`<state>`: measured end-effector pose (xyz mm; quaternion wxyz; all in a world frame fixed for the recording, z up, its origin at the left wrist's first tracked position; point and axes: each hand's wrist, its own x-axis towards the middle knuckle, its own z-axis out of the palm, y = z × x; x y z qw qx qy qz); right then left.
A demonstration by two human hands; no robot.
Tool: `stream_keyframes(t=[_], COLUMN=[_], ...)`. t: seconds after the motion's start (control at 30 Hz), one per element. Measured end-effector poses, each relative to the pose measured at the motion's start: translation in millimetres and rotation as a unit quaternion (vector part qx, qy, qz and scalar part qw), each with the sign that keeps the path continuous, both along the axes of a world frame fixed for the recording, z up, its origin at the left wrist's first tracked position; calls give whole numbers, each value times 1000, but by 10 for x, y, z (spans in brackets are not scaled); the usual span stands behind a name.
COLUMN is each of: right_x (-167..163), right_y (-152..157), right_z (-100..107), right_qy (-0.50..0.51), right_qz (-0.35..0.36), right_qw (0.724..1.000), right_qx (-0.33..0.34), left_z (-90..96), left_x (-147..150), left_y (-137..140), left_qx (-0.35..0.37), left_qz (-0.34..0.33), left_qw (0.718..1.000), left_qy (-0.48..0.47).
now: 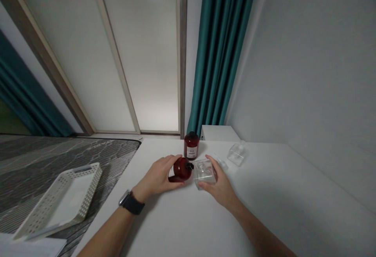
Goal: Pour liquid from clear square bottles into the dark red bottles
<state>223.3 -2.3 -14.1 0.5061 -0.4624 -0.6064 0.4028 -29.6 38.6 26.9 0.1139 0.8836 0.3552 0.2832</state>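
Observation:
Tilted on its side, a dark red-brown bottle (182, 169) with a black neck is gripped by my left hand (160, 174), its mouth pointing right. Fingers and thumb of my right hand (219, 186) close around a clear square container (205, 172), held right beside the bottle's mouth. Whether the two touch, I cannot tell. Just behind them a second red-brown bottle (192, 146) with a white label and a black cap stands upright. Another clear container (237, 153) rests farther back on the right. A small transparent piece (221, 162) lies behind my right hand.
All this is on a white table (182, 225). On the left, lower down, a white perforated basket (88, 188) sits on a grey patterned surface (32, 159). A white cabinet (220, 132) and a teal curtain (225, 53) are beyond the table, with a wall (317, 65) at right.

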Motion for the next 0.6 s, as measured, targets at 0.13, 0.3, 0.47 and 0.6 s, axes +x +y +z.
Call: stream_keyframes(t=[0.13,0.3,0.47,0.6], right_x=[9,35,71,102], right_y=[-1,9,-7,-8], right_z=[9,-3,30,60], right_qy=[-19,-81,-141,-181], right_qz=[-5,-20,-22,-22], right_qw=[1000,996,987,979], right_qx=[20,42,67,86], left_z=[31,43,41,28], left_x=[5,20,30,29], left_y=[-19,-33,-35,-38], left_qx=[-16,-29,-12,-1], left_qz=[-16,-20,-18,-14], left_qw=[1000,999,999,998], left_qy=[7,18,49,58])
